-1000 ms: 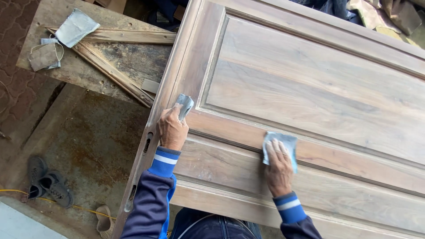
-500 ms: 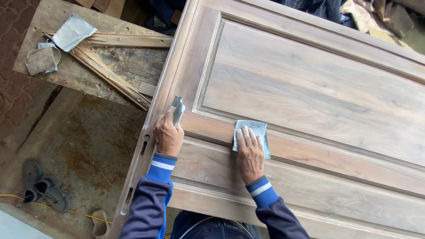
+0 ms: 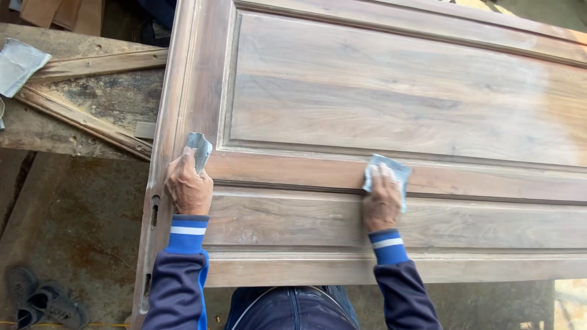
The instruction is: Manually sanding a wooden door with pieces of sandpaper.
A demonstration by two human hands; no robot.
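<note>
Sandpaper (image 3: pixel 391 171) pale blue, creased, flat under right hand (image 3: pixel 382 201)

Stained concrete floor (image 3: pixel 79 214), worn wooden workbench (image 3: pixel 36 131)

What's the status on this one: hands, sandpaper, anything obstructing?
Left hand grips folded sandpaper at door edge. Right hand presses sandpaper sheet flat on the rail. Nothing obstructing either hand.

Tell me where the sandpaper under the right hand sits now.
The sandpaper lies under the right hand on the door, on the rail below the big panel.
</note>
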